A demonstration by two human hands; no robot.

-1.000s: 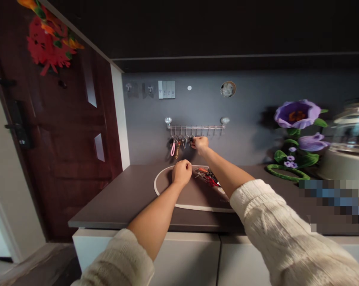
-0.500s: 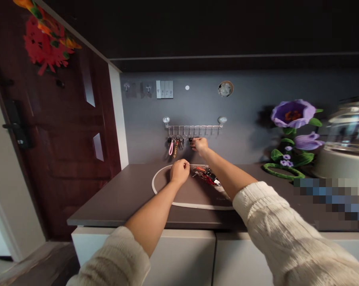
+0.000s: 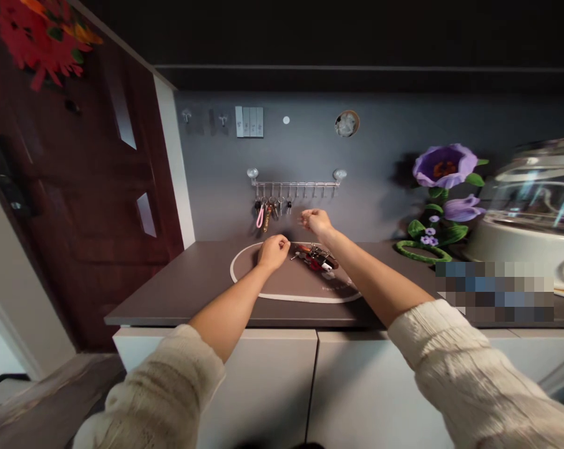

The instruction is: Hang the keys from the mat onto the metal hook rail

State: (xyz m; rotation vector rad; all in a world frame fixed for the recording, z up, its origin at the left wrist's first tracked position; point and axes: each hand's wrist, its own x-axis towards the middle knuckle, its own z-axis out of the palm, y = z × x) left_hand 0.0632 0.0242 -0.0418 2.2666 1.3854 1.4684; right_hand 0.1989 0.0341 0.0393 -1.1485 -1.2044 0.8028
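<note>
My left hand (image 3: 273,252) hovers over the left part of an oval brown mat (image 3: 263,284) with a pale rim. Its thumb and fingers are curled together, and what they may hold is hidden. To the right, my right hand (image 3: 316,221) is in front of the wall below the hook rack (image 3: 296,184), its fingers loosely bent and slightly apart, with nothing visible in them. Several keys hang from the rack's left hooks, among them a pink loop (image 3: 260,216), a brown tag (image 3: 267,219) and a black-headed key (image 3: 289,206). A pile of keys (image 3: 316,257) lies on the mat between my forearms.
Purple artificial flowers (image 3: 445,167) with a green ring base stand right of the mat. Beside them is a white appliance with a clear top (image 3: 529,240). A dark cabinet (image 3: 338,37) overhangs the counter (image 3: 155,287). At left is a dark red door (image 3: 99,206).
My right hand has let go of the black-headed key, which now hangs on the rack, and moved off to its right. My left hand stays near the mat. The view has shifted slightly.
</note>
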